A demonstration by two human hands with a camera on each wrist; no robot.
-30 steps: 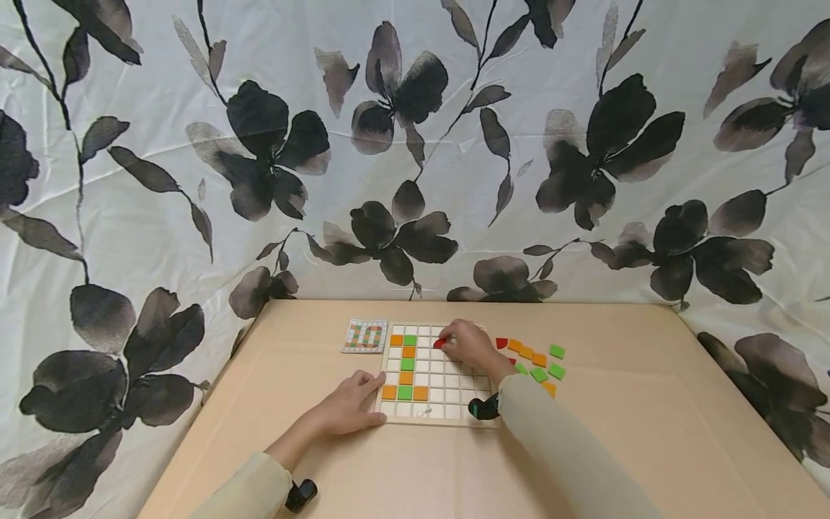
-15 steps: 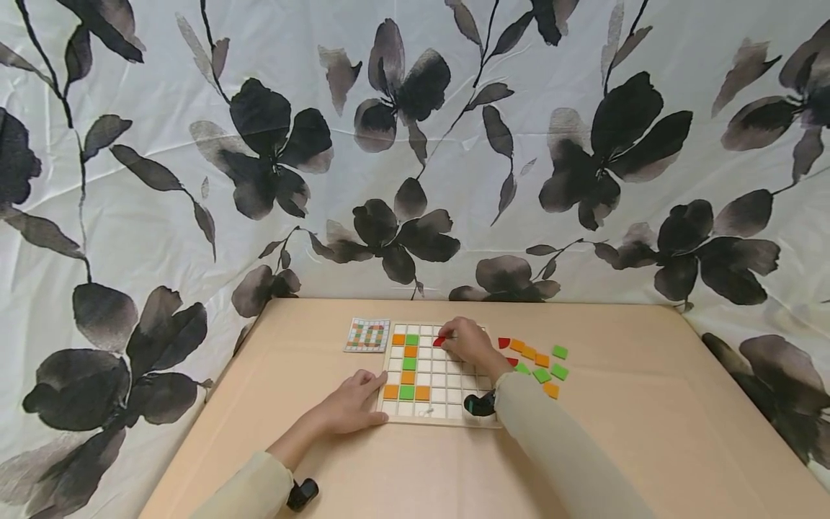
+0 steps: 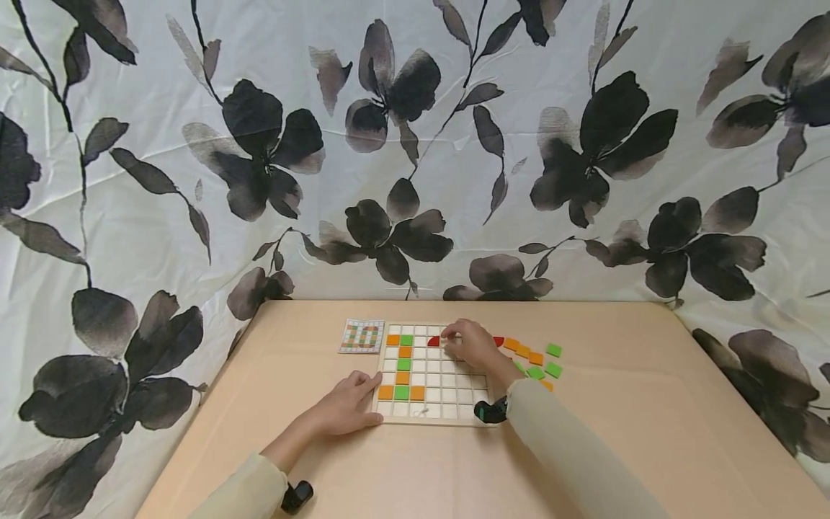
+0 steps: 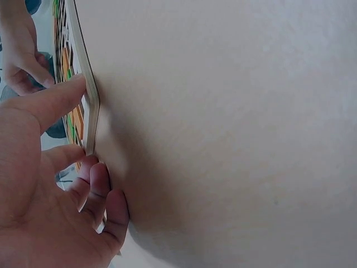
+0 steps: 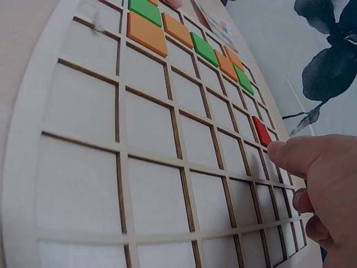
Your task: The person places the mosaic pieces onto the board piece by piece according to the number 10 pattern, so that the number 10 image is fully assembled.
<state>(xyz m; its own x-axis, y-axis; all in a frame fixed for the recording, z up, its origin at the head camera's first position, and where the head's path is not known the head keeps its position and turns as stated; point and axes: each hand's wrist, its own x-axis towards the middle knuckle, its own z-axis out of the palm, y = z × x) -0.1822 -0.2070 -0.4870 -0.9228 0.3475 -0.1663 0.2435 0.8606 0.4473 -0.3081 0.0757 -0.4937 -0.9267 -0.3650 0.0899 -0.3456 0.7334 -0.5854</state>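
A white grid board (image 3: 447, 396) in a pale wooden frame lies on the table. Orange and green square tiles fill several cells on its left side. A red tile with a rounded corner (image 3: 434, 342) lies in the second row from the far edge. My right hand (image 3: 472, 346) is over the board just right of it, and in the right wrist view a fingertip (image 5: 276, 149) is right at the red tile's edge. My left hand (image 3: 346, 405) rests against the board's left side, with the thumb (image 4: 70, 92) touching the frame near its front corner.
A small pattern card (image 3: 361, 336) lies beyond the board's left corner. Loose orange tiles (image 3: 535, 358), green tiles (image 3: 553, 370) and a red tile (image 3: 498, 341) are scattered right of the board. A floral cloth (image 3: 389, 238) hangs behind the table.
My right hand's fingertips have come off the red tile and shifted slightly right, leaving it lying in the grid in fuller view. The left hand stays at the board's side.
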